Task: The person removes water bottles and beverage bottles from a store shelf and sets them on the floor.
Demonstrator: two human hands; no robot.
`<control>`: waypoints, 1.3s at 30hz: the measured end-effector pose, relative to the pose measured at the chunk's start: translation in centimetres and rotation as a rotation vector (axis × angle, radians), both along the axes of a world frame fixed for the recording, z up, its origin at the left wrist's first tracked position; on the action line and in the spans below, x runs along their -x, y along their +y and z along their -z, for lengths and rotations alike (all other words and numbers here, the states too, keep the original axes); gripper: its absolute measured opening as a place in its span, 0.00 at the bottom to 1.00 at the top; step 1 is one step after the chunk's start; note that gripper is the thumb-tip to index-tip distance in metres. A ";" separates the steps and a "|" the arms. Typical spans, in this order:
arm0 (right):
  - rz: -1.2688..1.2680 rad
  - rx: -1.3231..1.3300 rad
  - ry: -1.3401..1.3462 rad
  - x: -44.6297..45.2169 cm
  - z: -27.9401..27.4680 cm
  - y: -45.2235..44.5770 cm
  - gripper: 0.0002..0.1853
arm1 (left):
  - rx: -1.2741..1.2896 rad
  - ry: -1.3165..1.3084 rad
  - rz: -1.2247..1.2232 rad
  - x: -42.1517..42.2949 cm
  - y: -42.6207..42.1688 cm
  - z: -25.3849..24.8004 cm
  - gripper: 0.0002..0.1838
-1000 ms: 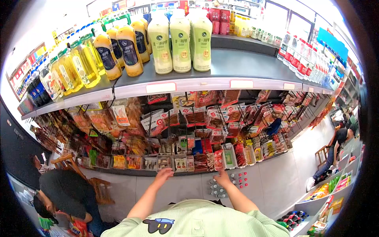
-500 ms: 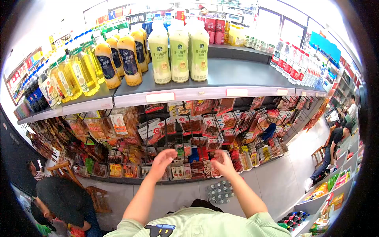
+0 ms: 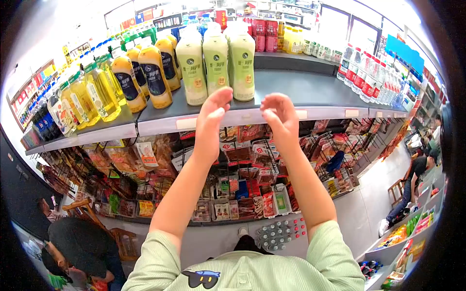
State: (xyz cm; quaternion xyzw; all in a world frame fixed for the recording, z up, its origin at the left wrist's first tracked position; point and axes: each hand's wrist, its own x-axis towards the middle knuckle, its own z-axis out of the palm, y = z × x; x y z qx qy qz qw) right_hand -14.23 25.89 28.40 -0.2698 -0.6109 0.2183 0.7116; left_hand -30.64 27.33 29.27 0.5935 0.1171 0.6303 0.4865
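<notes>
Both of my hands are raised in front of the shelf edge, palms facing each other with a gap between them. My left hand (image 3: 212,121) has its fingers curved and overlaps the lower front of the pale green bottles (image 3: 215,60); it holds nothing. To the right, my right hand (image 3: 281,116) is also bare, fingers loosely bent and thumb apart, in front of the grey shelf top (image 3: 301,85). Whether either hand touches the shelf, I cannot tell. The pale green bottles stand upright in a row, beside orange bottles with dark labels (image 3: 154,77).
Yellow drink bottles (image 3: 101,92) stand at the left, red-labelled water bottles (image 3: 361,72) at the right. Packaged snacks (image 3: 240,153) hang below the shelf. On the floor are packed bottles (image 3: 274,236). A person in black (image 3: 82,242) bends at lower left; another person (image 3: 416,169) sits at right.
Both my hands have moved up and forward, from in front of the hanging snacks to the level of the shelf edge. More of the floor bottles shows now.
</notes>
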 end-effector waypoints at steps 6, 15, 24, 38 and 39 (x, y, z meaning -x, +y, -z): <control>0.215 -0.049 -0.066 -0.2 -2.5 7.0 0.24 | 0.097 0.043 -0.071 -4.0 0.9 -3.3 0.37; 0.204 0.206 -0.085 0.8 -3.7 12.3 0.34 | 0.132 -0.073 -0.018 -5.9 5.8 -1.9 0.35; 0.162 0.195 -0.052 1.5 -3.9 13.3 0.32 | 0.127 -0.090 -0.048 -6.2 6.6 -1.3 0.35; 0.248 -0.098 -0.005 2.0 -5.7 7.9 0.31 | 0.000 -0.023 0.027 -5.2 1.6 -3.2 0.34; 0.234 -0.085 0.001 2.1 -6.1 6.2 0.31 | -0.016 -0.019 0.045 -5.2 0.7 -3.4 0.35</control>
